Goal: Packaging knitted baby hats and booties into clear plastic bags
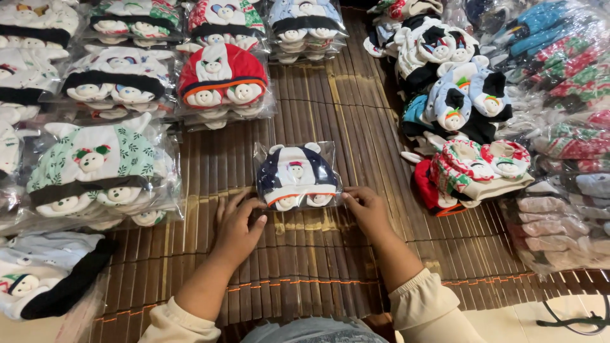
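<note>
At frame centre, the left hand (236,227) and right hand (365,209) pinch the lower corners of a clear-bagged navy bear-trimmed baby hat (296,176), fingers partly curled; the slick plastic could slip free on the brown bamboo mat (318,267).

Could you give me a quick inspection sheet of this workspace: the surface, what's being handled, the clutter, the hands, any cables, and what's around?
Surface: brown slatted bamboo mat.
Job's things: navy baby hat in a clear bag, lying flat.
Clutter: bagged hat stacks left and above; unbagged hats right.
Hands: left hand and right hand touch the bag's lower corners, fingers on the plastic.
Cables: black cable at bottom right.
Surroundings: pale floor beyond the mat.
</note>
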